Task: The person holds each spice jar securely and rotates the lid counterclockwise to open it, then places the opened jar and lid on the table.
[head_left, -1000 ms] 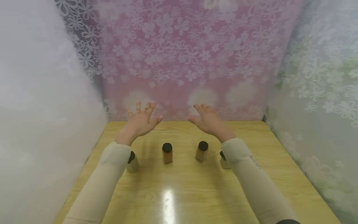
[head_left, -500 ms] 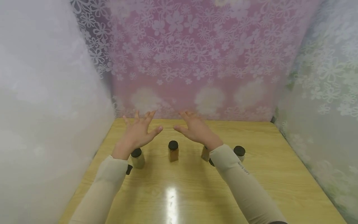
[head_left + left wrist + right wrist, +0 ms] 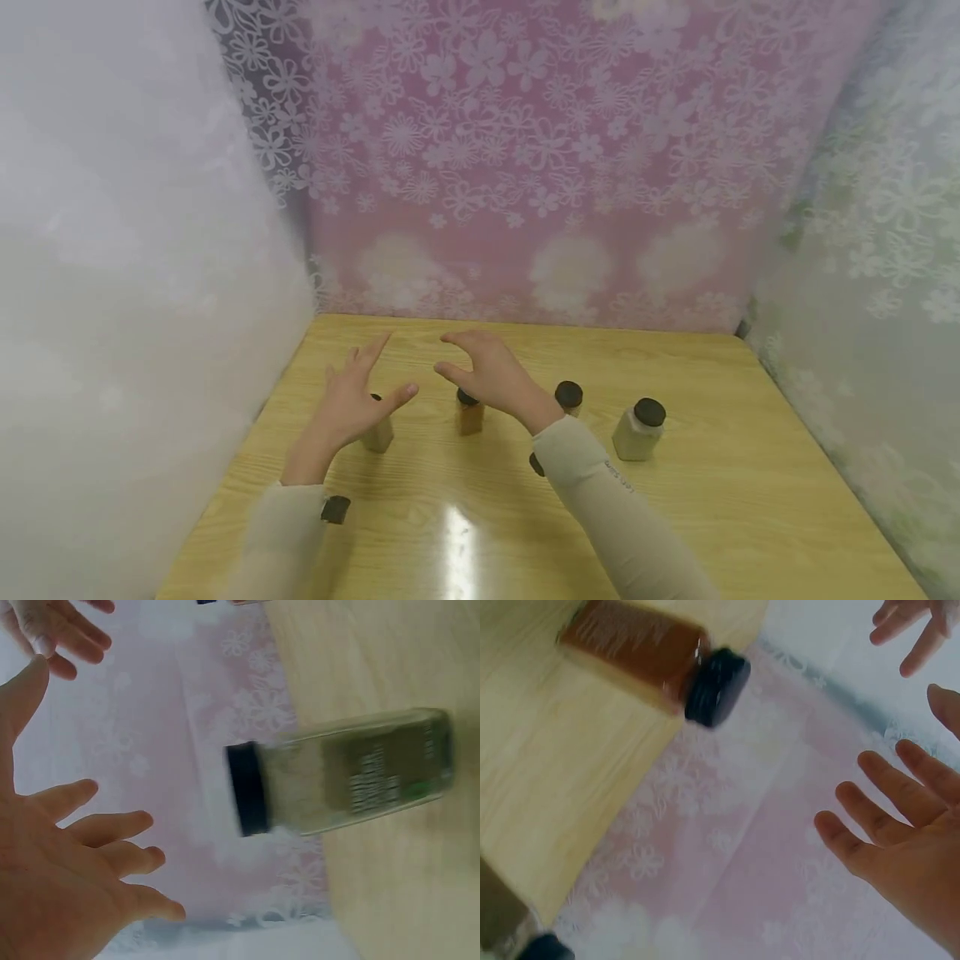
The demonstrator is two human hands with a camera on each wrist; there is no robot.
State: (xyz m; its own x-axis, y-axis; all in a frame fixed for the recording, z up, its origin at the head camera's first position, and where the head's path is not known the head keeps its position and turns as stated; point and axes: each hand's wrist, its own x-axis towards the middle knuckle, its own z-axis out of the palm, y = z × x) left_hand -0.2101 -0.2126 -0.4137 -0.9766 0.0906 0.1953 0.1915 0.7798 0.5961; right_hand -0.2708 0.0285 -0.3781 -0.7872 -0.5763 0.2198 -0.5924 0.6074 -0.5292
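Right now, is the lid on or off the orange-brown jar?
On: in the right wrist view, a black lid caps the orange-brown jar.

Yellowish wood-grain table (image 3: 750, 475); on it, four upright black-lidded jars (image 3: 636, 440)

Brown, olive and floral pink
Black lids (image 3: 649, 412) top a reddish-brown jar (image 3: 634, 649) and an olive jar (image 3: 334, 776) (pale print (image 3: 373, 784), green mark (image 3: 418, 787)); the table (image 3: 750, 500) is yellow wood grain, the backdrop (image 3: 502, 250) white flowers (image 3: 483, 58) on pink, the sleeves (image 3: 626, 521) cream.
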